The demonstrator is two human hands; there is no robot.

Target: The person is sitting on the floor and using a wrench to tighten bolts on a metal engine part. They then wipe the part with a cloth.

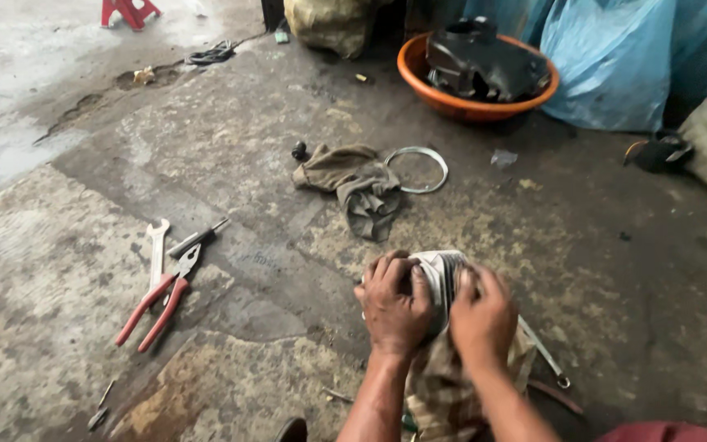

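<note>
We see both hands — the left hand (394, 304) and the right hand (482, 315) — clenched around a ribbed grey part (442, 274) wrapped in a checked rag (443, 385) low on the concrete floor (288, 270), with red-handled pliers (161, 299) well apart to the left.

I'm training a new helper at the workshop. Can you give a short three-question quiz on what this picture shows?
1. True or false: both hands grip the ribbed grey part.
2. Which tool on the floor has red handles? A) wrench B) pliers C) screwdriver
3. What lies right beside the crumpled rag, on its right?

Key:
1. True: the left hand and the right hand both close their fingers on it, over a cloth.
2. B: the pliers, next to the wrench and the screwdriver.
3. A metal ring, in front of the orange basin.
</note>
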